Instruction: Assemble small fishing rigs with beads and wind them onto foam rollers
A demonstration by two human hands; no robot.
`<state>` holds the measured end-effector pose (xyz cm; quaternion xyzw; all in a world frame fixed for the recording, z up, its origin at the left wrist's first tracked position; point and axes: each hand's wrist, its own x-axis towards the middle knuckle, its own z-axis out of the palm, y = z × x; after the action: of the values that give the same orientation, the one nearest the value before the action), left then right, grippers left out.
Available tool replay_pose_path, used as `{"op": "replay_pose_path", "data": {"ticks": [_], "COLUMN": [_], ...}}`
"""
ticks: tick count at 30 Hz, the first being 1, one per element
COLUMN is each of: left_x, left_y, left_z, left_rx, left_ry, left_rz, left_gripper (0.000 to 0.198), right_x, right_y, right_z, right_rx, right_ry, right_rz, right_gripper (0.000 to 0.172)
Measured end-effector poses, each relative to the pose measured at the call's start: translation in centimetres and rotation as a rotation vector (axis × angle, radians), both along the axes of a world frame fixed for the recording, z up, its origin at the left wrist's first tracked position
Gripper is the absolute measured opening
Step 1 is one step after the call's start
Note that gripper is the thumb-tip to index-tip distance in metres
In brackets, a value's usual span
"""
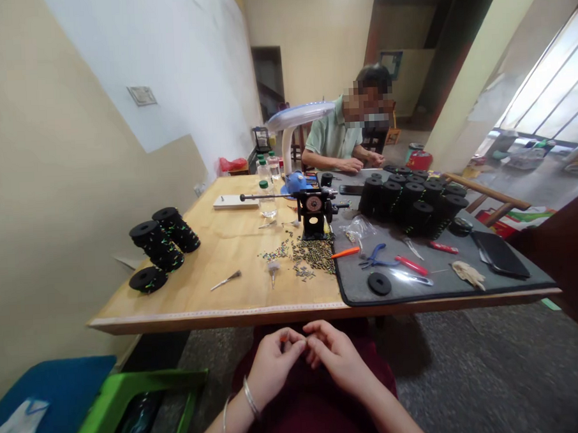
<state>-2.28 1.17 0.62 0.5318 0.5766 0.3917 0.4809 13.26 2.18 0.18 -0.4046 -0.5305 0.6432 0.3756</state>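
Note:
Over my lap, just in front of the table edge, my left hand (275, 362) and my right hand (337, 357) meet at the fingertips. Thumb and forefinger of the left are pinched together. The right hand's fingers are curled, with its thumb close to its forefinger. Anything between the fingers is too small or hidden to make out. Beyond them on the wooden table (187, 288) lies a pile of small beadlike pieces (314, 254), beside a black hand-cranked winder (312, 212). Nearest to my hands are a small brush (273, 271) and a black foam ring (379, 283).
Stacked black foam spools (146, 245) stand at left, more spools (415, 198) at right. Blue pliers (379, 257), a red-handled knife (410, 265) and a phone (501, 255) lie on a grey mat (445, 283). A co-worker (338, 138) sits opposite behind a lamp (299, 117).

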Motion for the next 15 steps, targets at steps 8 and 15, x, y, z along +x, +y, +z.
{"op": "replay_pose_path", "data": {"ticks": [8, 15], "left_x": [0.0, -4.9], "left_y": [-0.2, 2.9], "left_z": [-0.1, 3.7], "left_rx": [0.051, 0.314], "left_ry": [0.129, 0.547], "left_rz": [-0.008, 0.023], "left_gripper": [0.012, 0.015], "right_x": [0.1, 0.2], "right_y": [-0.3, 0.2], "right_z": [-1.7, -3.3], "right_rx": [0.337, 0.146], "right_ry": [-0.380, -0.265], "right_rz": [0.005, -0.015], "right_gripper": [0.015, 0.033]}}
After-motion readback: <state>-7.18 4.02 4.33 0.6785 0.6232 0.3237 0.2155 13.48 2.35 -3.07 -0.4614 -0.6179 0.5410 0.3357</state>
